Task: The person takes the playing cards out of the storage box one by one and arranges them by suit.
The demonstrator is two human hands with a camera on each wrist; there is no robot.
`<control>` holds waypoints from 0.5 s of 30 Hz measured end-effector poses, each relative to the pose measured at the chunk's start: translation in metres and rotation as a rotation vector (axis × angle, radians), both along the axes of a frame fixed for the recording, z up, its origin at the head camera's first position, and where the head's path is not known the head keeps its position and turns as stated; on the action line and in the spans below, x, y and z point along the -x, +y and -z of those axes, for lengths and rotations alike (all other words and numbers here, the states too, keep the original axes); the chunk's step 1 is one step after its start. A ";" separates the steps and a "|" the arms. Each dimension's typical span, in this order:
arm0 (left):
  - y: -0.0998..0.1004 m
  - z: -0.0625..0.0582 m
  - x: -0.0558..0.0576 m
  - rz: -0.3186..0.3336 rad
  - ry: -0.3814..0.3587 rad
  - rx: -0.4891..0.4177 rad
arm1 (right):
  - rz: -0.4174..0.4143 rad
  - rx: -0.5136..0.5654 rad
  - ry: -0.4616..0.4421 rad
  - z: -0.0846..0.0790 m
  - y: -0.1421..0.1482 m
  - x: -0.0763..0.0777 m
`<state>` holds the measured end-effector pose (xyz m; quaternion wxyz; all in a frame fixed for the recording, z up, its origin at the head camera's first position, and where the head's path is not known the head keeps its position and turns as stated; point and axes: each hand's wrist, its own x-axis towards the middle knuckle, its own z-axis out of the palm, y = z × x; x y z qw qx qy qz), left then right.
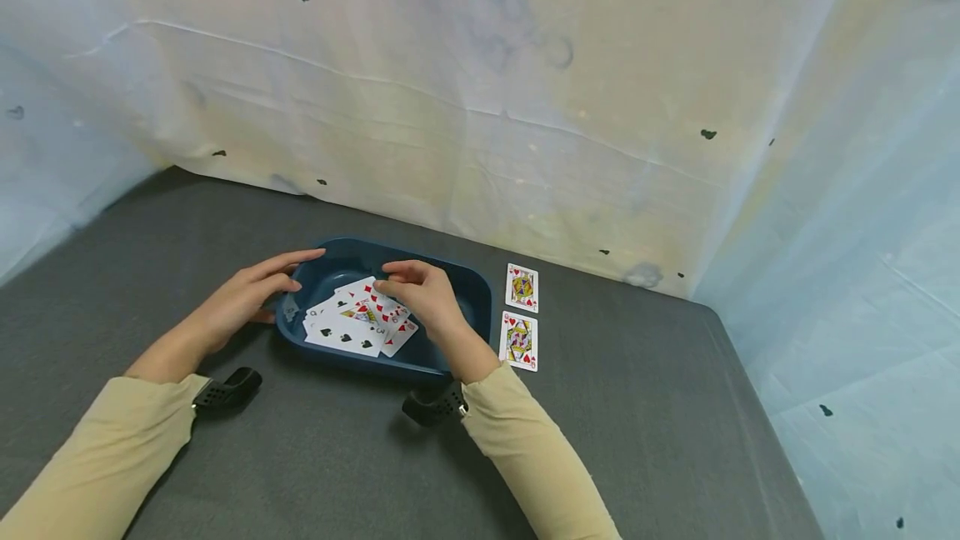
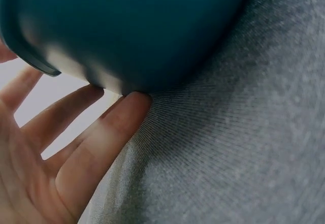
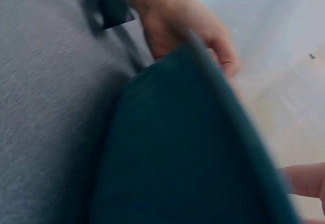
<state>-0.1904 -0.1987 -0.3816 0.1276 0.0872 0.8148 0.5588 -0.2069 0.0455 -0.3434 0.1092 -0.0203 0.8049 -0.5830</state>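
Observation:
A dark blue tray stands on the grey cloth, with several face-up playing cards overlapping inside it. My left hand holds the tray's left end, thumb over the rim and other fingers against the outer wall. In the left wrist view, those fingers touch the wall low down. Over the tray, my right hand bends its fingers, with the thumb at the upper edge of a red-suited card. Whether it pinches that card I cannot tell. The right wrist view mostly shows the tray's side.
Two face-up picture cards with heart signs, an upper one and a lower one, lie just right of the tray. The grey cloth stretches further right and in front. A pale stained sheet hangs behind.

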 end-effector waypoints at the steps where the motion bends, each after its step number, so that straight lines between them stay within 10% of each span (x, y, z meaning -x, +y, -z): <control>1: 0.000 0.000 0.000 -0.002 0.002 0.005 | 0.000 -0.009 -0.006 0.001 -0.001 0.000; 15: 0.000 0.002 0.002 -0.001 -0.007 -0.007 | -0.102 -0.271 -0.032 0.016 -0.011 0.006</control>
